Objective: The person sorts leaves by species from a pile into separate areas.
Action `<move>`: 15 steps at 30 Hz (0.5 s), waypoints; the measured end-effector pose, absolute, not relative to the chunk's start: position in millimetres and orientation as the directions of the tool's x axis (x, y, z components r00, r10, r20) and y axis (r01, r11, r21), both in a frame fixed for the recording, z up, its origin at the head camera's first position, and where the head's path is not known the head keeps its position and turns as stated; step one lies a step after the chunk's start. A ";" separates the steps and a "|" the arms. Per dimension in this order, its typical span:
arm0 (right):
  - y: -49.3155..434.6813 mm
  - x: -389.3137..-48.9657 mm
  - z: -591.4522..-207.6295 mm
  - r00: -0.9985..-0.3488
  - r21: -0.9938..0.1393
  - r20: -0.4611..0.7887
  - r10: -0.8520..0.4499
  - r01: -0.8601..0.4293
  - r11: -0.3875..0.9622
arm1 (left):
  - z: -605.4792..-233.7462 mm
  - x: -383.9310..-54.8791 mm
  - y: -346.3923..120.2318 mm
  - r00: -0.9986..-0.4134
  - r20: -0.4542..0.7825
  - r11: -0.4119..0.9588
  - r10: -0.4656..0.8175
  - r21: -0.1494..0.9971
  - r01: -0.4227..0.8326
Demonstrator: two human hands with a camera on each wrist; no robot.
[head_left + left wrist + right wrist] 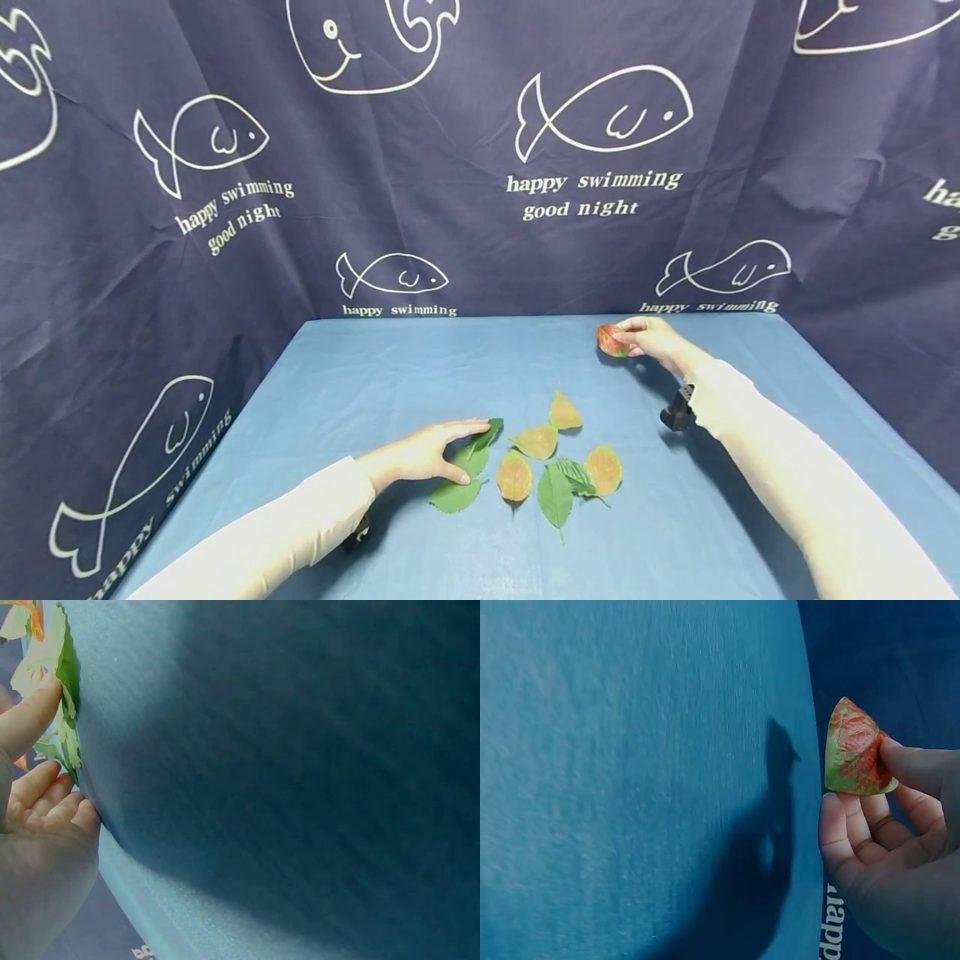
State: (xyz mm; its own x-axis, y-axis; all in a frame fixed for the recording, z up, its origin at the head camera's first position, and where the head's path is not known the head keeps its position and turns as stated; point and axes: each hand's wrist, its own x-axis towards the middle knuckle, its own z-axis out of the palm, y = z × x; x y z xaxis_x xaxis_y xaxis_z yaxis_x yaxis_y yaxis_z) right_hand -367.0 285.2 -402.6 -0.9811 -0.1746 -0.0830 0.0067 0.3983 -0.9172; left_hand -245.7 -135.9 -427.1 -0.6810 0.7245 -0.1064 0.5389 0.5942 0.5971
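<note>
Right hand pinches a red leaf edged with green between thumb and fingers, holding it up over the far part of the worktop. Left hand is spread wide over three green leaves: its thumb tip rests on the lower leaf, its fingertips reach the small dark leaf, and the middle leaf lies between. Just beside them are four yellow-orange leaves and two more green leaves.

Each leaf looks thin and almost weightless, likely to flex or slide at a light push, and it could crease or tear under a hard squeeze. A gentle pinch near the stem or middle should suit the red leaf; flat-lying ones probably need a fingertip worked under an edge first.
</note>
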 end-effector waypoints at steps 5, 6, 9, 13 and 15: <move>286.2 -375.6 -405.8 -0.984 -0.905 -0.066 -0.168 -0.012 0.426 | -426.8 -246.4 -136.0 -0.680 -0.103 0.590 0.726 0.603 0.538; 286.4 -377.0 -406.3 -0.983 -0.905 -0.066 -0.171 -0.013 0.425 | -426.9 -246.4 -135.9 -0.680 -0.103 0.589 0.726 0.603 0.538; 286.9 -381.2 -408.4 -0.983 -0.903 -0.079 -0.163 0.001 0.430 | -426.9 -246.3 -135.9 -0.680 -0.099 0.590 0.726 0.598 0.543; 287.3 -385.5 -411.5 -0.985 -0.896 -0.109 -0.134 0.039 0.443 | -428.4 -246.2 -136.0 -0.680 -0.095 0.592 0.727 0.589 0.551; 287.9 -387.0 -412.9 -0.985 -0.892 -0.121 -0.121 0.054 0.449 | -429.0 -246.3 -136.1 -0.680 -0.095 0.591 0.728 0.589 0.551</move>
State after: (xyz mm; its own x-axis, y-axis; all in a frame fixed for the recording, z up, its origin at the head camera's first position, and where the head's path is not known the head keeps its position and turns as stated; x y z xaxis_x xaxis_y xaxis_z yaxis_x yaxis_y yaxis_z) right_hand -387.0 287.9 -412.9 -0.9853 -0.1209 -0.1208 0.0543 0.4485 -0.8921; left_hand -246.3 -136.1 -429.0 -0.6795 0.7276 -0.0945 0.5507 0.5910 0.5894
